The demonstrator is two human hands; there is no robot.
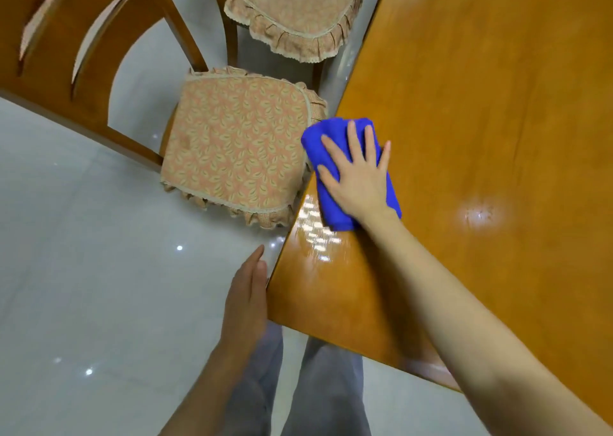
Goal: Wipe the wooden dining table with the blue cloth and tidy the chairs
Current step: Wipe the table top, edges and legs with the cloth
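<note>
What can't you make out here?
Head view:
Far end of the wooden table: cut by top and right edges.
Tabletop under the blue cloth: hidden by cloth and right hand.
Most of the far chair: cut by top edge.
Whether the left hand touches the table edge: unclear.

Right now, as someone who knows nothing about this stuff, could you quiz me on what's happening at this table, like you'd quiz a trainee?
1. True or false: the right hand presses flat on the blue cloth.
2. Where on the wooden table does the cloth lie? A) by the edge next to the nearer chair; B) at its centre; C) at its far right side.
3. Fill in: the left hand, fingers straight beside the table's corner, holds ____.

Key: 1 true; 2 A; 3 nothing.
</note>
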